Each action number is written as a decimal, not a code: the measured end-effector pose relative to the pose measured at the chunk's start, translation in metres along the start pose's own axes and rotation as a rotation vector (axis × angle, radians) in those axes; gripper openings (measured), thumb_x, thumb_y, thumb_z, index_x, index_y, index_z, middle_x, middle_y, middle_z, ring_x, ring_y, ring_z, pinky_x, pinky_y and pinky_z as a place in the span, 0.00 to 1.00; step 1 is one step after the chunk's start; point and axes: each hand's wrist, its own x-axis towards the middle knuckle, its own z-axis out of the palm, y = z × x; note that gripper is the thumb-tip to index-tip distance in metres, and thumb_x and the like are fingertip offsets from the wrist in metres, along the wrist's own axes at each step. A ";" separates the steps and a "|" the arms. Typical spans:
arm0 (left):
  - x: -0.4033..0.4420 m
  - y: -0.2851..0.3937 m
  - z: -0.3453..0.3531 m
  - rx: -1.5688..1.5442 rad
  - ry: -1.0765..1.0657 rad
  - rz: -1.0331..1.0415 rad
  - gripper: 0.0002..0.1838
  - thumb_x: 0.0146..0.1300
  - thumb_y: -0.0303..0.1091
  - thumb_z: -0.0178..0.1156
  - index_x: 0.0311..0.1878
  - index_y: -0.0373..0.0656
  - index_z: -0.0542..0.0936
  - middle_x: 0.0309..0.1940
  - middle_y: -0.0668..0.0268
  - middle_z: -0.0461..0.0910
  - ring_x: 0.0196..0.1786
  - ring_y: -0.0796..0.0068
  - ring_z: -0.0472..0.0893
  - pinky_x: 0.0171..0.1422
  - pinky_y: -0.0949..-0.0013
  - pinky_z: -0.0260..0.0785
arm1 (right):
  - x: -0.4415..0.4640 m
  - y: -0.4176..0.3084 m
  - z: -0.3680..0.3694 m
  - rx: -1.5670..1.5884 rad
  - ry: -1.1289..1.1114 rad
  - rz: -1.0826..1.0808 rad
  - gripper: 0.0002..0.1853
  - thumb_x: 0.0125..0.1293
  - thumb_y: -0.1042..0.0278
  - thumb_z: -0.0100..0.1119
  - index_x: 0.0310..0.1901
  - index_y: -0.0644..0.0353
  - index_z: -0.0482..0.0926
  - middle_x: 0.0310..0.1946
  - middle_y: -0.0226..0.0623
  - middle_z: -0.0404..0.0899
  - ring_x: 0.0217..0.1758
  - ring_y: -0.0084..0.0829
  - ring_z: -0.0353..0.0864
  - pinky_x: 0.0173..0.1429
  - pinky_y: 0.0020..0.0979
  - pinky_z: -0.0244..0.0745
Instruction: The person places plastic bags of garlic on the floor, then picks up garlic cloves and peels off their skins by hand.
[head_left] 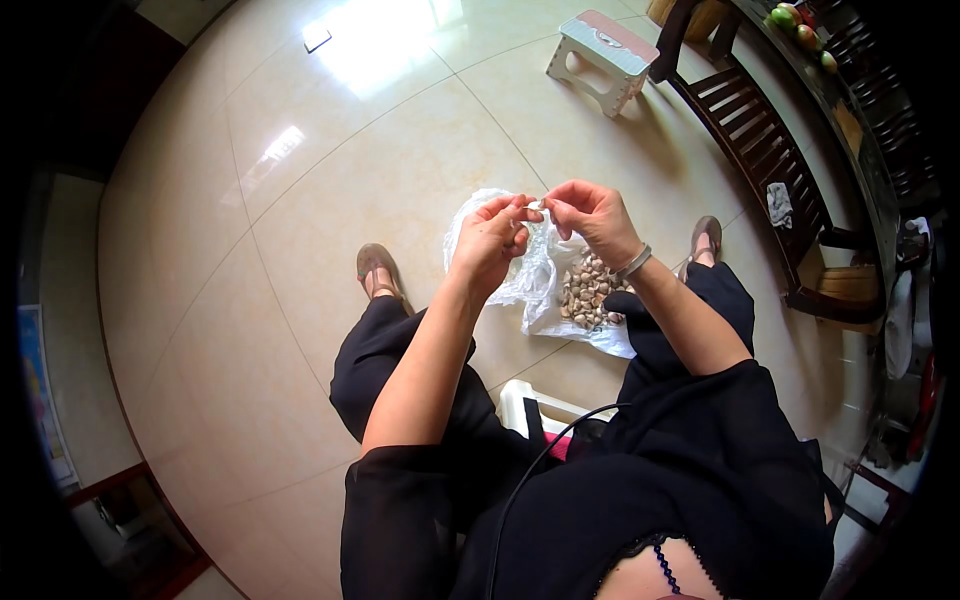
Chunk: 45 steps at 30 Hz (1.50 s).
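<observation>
Both hands on one pale garlic clove [535, 206], above white plastic [540, 288]

Clove first: it's up in the air at the fingertips, well off the floor. Fingers cover part of it, so exact shape can't be told; garlic is my read, going by the heap nearby. Left hand [490, 238] grips one end, thumb to forefinger, other fingers curled in, likely to steady something this small. Right hand [597, 214] pinches the opposite end; only fingertips fit, which probably explains why the hands nearly meet.

Below: crumpled white plastic, can't tell if one bag or two. Beside it, under the right forearm, brownish unpeeled garlic cloves [588, 292] sit heaped on a printed part of the plastic, presumably to keep them together, off the tile and within easy reach.

Further out: a grey bracelet [633, 262] on the right wrist, knees apart, left shoe [378, 267] and right shoe [706, 238] planted wide, likely leaving room for plastic and heap between. White stool [517, 402] edge shows between the thighs. Farther away, a pink-topped step stool [607, 48] and a dark slatted bench [738, 125] with a cloth [779, 205] on it.
</observation>
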 end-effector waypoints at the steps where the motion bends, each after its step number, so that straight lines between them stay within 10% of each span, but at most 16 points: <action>1: -0.001 0.000 0.000 -0.010 -0.016 0.007 0.06 0.58 0.29 0.48 0.35 0.37 0.71 0.26 0.63 0.75 0.18 0.84 0.64 0.19 0.84 0.54 | 0.001 0.001 0.000 0.019 -0.006 0.001 0.08 0.57 0.70 0.53 0.34 0.66 0.73 0.23 0.29 0.73 0.22 0.16 0.68 0.28 0.17 0.66; 19: -0.003 0.005 -0.004 0.047 0.078 0.038 0.12 0.56 0.26 0.52 0.44 0.35 0.73 0.32 0.63 0.76 0.18 0.88 0.61 0.18 0.84 0.49 | 0.010 0.018 -0.011 0.475 -0.041 0.078 0.12 0.57 0.65 0.53 0.36 0.67 0.71 0.24 0.29 0.71 0.23 0.18 0.69 0.31 0.19 0.68; 26: -0.010 0.011 -0.011 0.030 0.176 0.149 0.11 0.56 0.24 0.51 0.43 0.34 0.74 0.31 0.64 0.77 0.18 0.87 0.63 0.18 0.84 0.50 | 0.023 0.043 0.002 -0.273 0.105 0.094 0.06 0.57 0.71 0.50 0.32 0.65 0.74 0.20 0.30 0.73 0.18 0.16 0.71 0.24 0.18 0.69; 35: -0.025 0.033 -0.019 -0.078 0.216 0.209 0.07 0.52 0.25 0.56 0.35 0.35 0.75 0.28 0.63 0.77 0.17 0.88 0.62 0.17 0.84 0.51 | 0.066 0.146 0.016 -1.292 0.087 0.181 0.08 0.52 0.62 0.53 0.30 0.57 0.76 0.27 0.41 0.77 0.35 0.41 0.76 0.38 0.37 0.71; 40: -0.028 0.028 -0.022 -0.046 0.188 0.210 0.06 0.51 0.26 0.59 0.33 0.36 0.75 0.23 0.68 0.76 0.16 0.89 0.62 0.17 0.84 0.50 | 0.074 0.195 0.008 -1.331 -0.236 0.243 0.13 0.52 0.66 0.51 0.41 0.57 0.73 0.46 0.51 0.67 0.49 0.41 0.68 0.52 0.35 0.64; 45: -0.026 0.025 -0.024 0.008 0.213 0.195 0.06 0.53 0.24 0.55 0.35 0.36 0.74 0.27 0.65 0.76 0.17 0.87 0.64 0.17 0.84 0.50 | 0.068 0.142 0.014 -1.254 -0.100 0.104 0.10 0.54 0.64 0.49 0.34 0.58 0.75 0.33 0.45 0.74 0.39 0.38 0.73 0.43 0.34 0.68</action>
